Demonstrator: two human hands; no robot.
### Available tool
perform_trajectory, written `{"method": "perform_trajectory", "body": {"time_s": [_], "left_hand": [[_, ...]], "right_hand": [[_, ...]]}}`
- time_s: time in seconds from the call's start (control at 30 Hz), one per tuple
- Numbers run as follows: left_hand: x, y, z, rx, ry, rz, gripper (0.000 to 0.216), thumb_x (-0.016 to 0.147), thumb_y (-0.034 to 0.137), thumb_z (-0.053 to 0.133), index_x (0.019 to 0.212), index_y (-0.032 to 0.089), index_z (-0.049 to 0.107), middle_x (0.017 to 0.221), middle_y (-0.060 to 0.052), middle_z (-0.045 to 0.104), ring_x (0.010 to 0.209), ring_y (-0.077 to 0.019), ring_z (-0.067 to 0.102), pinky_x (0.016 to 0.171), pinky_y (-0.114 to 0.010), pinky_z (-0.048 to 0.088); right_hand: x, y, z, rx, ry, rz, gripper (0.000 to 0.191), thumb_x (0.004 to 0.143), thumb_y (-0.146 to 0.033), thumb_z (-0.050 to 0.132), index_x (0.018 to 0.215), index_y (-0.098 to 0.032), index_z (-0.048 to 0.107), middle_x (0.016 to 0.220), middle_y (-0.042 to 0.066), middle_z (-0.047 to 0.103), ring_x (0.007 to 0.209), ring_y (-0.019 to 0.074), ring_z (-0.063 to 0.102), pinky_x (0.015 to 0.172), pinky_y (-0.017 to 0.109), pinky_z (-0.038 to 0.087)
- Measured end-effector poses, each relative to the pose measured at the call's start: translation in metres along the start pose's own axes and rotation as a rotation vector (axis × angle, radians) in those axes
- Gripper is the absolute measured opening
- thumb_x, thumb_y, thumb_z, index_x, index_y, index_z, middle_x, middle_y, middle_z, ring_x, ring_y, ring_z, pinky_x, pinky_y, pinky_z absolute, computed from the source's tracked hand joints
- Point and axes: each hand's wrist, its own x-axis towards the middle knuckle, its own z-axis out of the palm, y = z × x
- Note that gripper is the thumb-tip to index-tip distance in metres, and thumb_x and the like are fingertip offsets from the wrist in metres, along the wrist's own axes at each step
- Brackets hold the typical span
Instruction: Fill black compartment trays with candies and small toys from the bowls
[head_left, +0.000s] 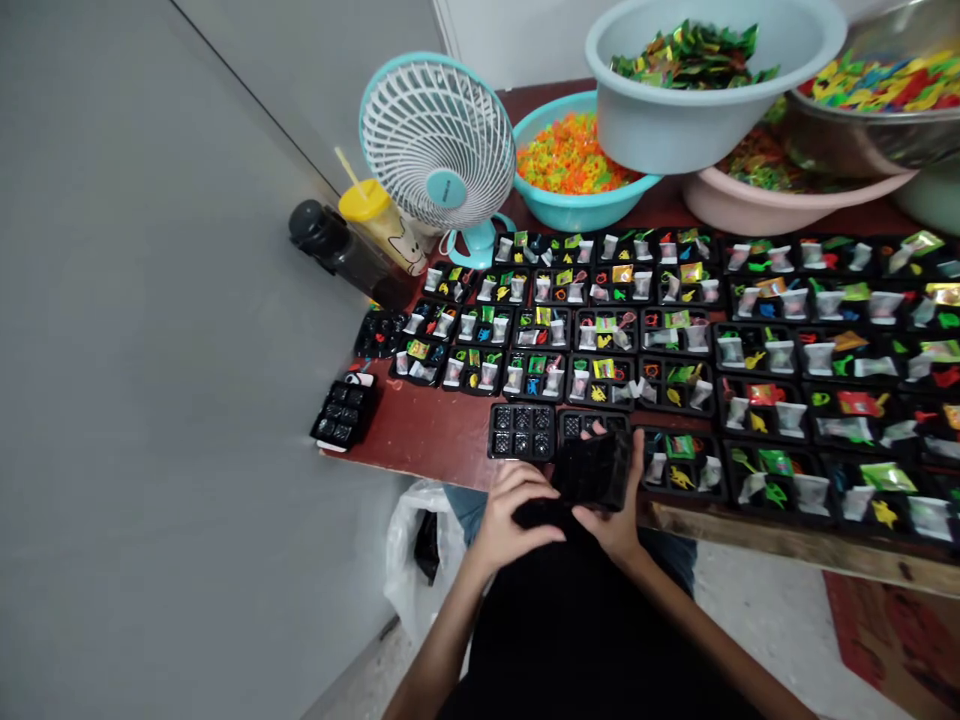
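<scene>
Black plastic compartment tray (594, 468) sits tilted between both hands, just over the near edge of the red-brown surface (424, 432). The right hand (616, 500) is closed on the tray's side, with its fingers (637, 450) curled up around the rim. The left hand (516, 520) lies curved at the tray's lower end, but dark cloth and the dark plastic blur the contact, so I cannot tell whether it grips or only supports.

At 11 o'clock from the hands, an empty compartment tray (521, 430) lies on the surface, and a stack of empty trays (343, 415) sits farther off at 10 o'clock. From 12 to 3 o'clock, filled trays (679, 470) cover the surface, holding clear bags, foil sachets and small coloured plastic figures. Beyond them at 12 and 1 o'clock stand a teal basin (574, 195) of orange and green pieces and a pale blue basin (675, 130) of foil sachets.

A thin, light tray like this one seems best handled with a hand on each side, kept level and clear of the filled rows, since a tilt could spill any loose contents.
</scene>
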Motion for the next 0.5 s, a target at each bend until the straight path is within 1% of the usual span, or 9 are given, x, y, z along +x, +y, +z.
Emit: {"method": "perform_trajectory", "body": {"time_s": [0.07, 0.17, 0.23, 0.33, 0.5], "left_hand": [[0.002, 0.005, 0.012, -0.141, 0.036, -0.028, 0.029, 0.065, 0.036, 0.075, 0.087, 0.019, 0.068, 0.079, -0.005, 0.060, 0.082, -0.0187, 0.052, 0.074, -0.033, 0.041], [0.003, 0.005, 0.020, -0.245, 0.096, -0.092, 0.012, 0.068, 0.027, 0.074, 0.077, 0.019, 0.070, 0.070, -0.003, 0.057, 0.074, -0.0154, 0.050, 0.068, -0.030, 0.038], [0.002, 0.001, 0.021, -0.298, 0.097, -0.108, 0.012, 0.068, 0.027, 0.074, 0.077, 0.020, 0.072, 0.066, -0.002, 0.056, 0.072, -0.0147, 0.048, 0.067, -0.029, 0.036], [-0.001, -0.003, 0.020, -0.403, 0.080, -0.130, 0.014, 0.069, 0.032, 0.073, 0.078, 0.021, 0.073, 0.062, -0.002, 0.054, 0.069, -0.0142, 0.047, 0.066, -0.029, 0.034], [-0.001, -0.007, 0.020, -0.546, 0.039, -0.210, 0.020, 0.069, 0.038, 0.072, 0.072, 0.019, 0.073, 0.057, -0.001, 0.052, 0.064, -0.0132, 0.045, 0.063, -0.028, 0.033]], "right_hand": [[-0.002, 0.002, 0.003, 0.037, -0.043, -0.009, 0.112, 0.066, -0.047, 0.069, 0.143, -0.028, -0.010, 0.145, 0.012, 0.026, 0.131, 0.0249, 0.035, 0.108, 0.047, 0.030], [-0.002, 0.005, 0.005, 0.053, -0.071, -0.016, 0.112, 0.064, -0.049, 0.071, 0.143, -0.030, -0.007, 0.144, 0.012, 0.026, 0.132, 0.0251, 0.033, 0.108, 0.047, 0.029], [-0.001, 0.005, 0.004, 0.058, -0.080, -0.016, 0.115, 0.062, -0.050, 0.073, 0.143, -0.030, -0.006, 0.144, 0.012, 0.025, 0.133, 0.0256, 0.031, 0.109, 0.048, 0.027], [0.000, 0.005, 0.004, 0.074, -0.096, -0.032, 0.117, 0.060, -0.051, 0.075, 0.143, -0.030, -0.005, 0.145, 0.012, 0.024, 0.133, 0.0259, 0.031, 0.110, 0.048, 0.025], [0.000, 0.007, 0.002, 0.098, -0.158, -0.036, 0.118, 0.059, -0.053, 0.074, 0.143, -0.029, -0.004, 0.146, 0.012, 0.023, 0.135, 0.0264, 0.028, 0.110, 0.048, 0.024]]}}
